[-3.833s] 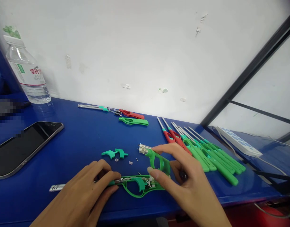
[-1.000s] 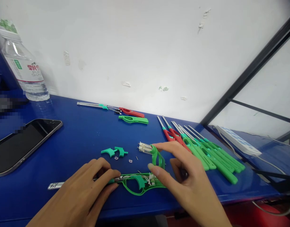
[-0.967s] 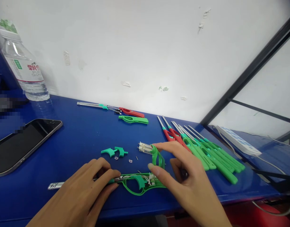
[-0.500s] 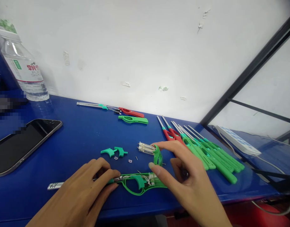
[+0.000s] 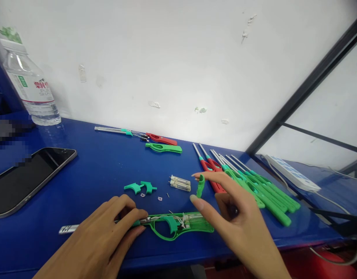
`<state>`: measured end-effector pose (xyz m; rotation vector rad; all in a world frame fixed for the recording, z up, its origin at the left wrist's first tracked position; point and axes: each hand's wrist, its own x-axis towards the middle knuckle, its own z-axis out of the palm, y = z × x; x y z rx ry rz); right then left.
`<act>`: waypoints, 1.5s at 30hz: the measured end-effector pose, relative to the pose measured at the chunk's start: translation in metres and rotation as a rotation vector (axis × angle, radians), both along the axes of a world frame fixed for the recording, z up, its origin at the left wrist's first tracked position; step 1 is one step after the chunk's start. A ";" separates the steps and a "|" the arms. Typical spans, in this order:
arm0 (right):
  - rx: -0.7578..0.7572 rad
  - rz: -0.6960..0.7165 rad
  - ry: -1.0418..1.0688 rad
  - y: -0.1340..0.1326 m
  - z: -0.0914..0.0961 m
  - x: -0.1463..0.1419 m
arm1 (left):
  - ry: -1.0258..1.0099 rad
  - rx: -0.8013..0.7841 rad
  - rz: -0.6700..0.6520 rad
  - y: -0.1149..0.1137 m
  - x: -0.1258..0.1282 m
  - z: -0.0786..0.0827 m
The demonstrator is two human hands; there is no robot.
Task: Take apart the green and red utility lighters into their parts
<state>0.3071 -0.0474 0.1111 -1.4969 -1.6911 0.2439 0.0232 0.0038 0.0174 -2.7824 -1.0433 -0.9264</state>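
An opened green gas lighter [image 5: 192, 223] lies near the desk's front edge, its wires, clear tank and teal trigger [image 5: 172, 224] showing. My left hand [image 5: 111, 228] is closed around its metal tube, the slotted tip [image 5: 68, 229] sticking out leftward. Above the handle, my right hand [image 5: 236, 217] pinches a small-looking green casing piece [image 5: 200, 186], seen nearly end-on, between thumb and index finger. A dark round end shows among its curled fingers; I cannot tell what it is. Clear fuel tanks [image 5: 180, 183] lie just left of that hand. Two loose teal triggers [image 5: 149, 187] rest beyond my left hand.
Small screws [image 5: 168, 195] and pinkish bits [image 5: 160, 198] lie mid-desk. Metal tubes [image 5: 108, 129] and casing halves [image 5: 163, 147] lie by the wall. Assembled lighters [image 5: 262, 190] line the right. A phone [image 5: 33, 178], water bottle [image 5: 35, 85] and power strip [image 5: 294, 172] sit at the sides.
My right hand has shifted slightly right with the green casing piece, which has turned more edge-on. The clear tanks and the lighter handle's right end now show more fully. My left hand stays put.
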 end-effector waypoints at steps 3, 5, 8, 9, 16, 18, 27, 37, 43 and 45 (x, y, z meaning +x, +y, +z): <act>-0.016 -0.033 -0.014 0.000 0.001 0.005 | -0.012 0.000 -0.003 -0.001 -0.001 -0.001; -0.022 -0.046 -0.046 0.001 0.002 0.009 | -0.024 0.002 0.003 -0.001 -0.001 -0.002; -0.017 -0.074 -0.081 0.000 0.002 0.014 | -0.026 -0.001 0.007 0.000 -0.001 -0.003; -0.012 -0.082 -0.088 0.000 0.002 0.015 | -0.024 -0.002 0.004 0.000 0.000 -0.002; 0.026 -0.157 -0.128 0.002 0.005 0.023 | -0.061 -0.003 0.016 0.001 0.004 0.004; 0.031 -0.173 -0.146 0.004 0.003 0.024 | -0.060 -0.004 0.006 0.000 0.002 0.003; 0.041 -0.305 -0.170 0.032 -0.018 0.032 | 0.000 0.012 0.000 0.003 -0.002 -0.005; -0.097 -0.223 -0.393 0.037 -0.021 0.045 | -0.039 0.014 0.014 0.002 -0.002 -0.001; -0.293 0.211 -0.290 0.013 0.000 0.037 | -0.046 0.040 0.018 0.003 0.001 -0.002; -0.315 0.276 -0.284 0.012 0.000 0.035 | -0.034 0.057 0.031 0.003 -0.001 -0.006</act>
